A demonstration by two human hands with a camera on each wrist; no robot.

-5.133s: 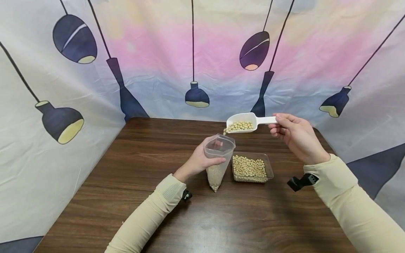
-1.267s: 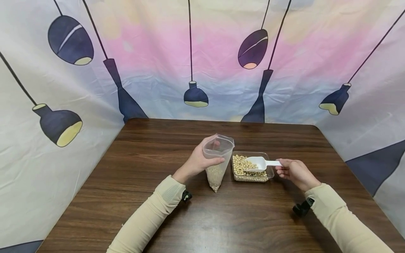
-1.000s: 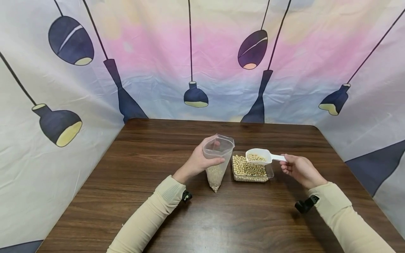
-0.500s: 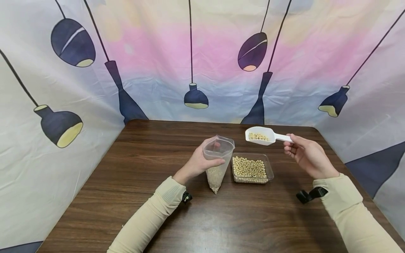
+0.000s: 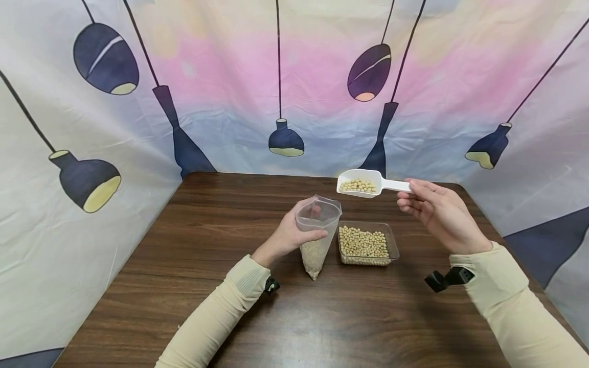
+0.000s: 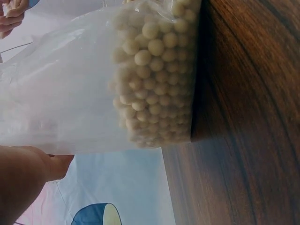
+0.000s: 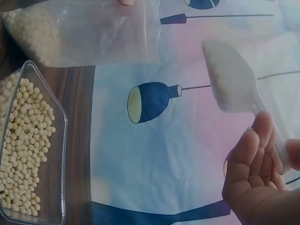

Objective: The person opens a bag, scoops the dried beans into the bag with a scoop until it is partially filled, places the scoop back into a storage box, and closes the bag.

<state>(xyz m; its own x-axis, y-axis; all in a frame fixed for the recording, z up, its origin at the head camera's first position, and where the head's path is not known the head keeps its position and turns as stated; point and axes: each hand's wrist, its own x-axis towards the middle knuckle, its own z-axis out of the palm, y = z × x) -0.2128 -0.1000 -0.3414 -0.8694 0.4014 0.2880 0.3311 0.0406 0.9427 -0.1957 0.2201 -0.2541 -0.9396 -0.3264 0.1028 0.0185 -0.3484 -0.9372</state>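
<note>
My left hand [image 5: 294, 230] grips a clear plastic bag [image 6: 79, 89], its mouth spread at the top. Soybeans [image 6: 154, 79] fill the bag's lower part, which stands on the table. Raised to the right, my right hand [image 5: 444, 214] pinches the handle of a white plastic scoop [image 5: 375, 185] between thumb and fingers. The scoop is held level with a small load of soybeans [image 5: 358, 186], above and to the right of the bag's mouth. A clear rectangular container [image 5: 393, 245] with more soybeans stands right beside the bag.
The dark wood-grain table [image 5: 193, 276] reaches back to a fabric backdrop [image 5: 230, 76] printed with hanging lamps. Each wrist carries a small black camera, such as the one under the right sleeve [image 5: 448, 278].
The right hand dipped the scoop into the container, lifted it out with soybeans, then brought it up and left toward the bag. The left hand keeps holding the bag in place.
</note>
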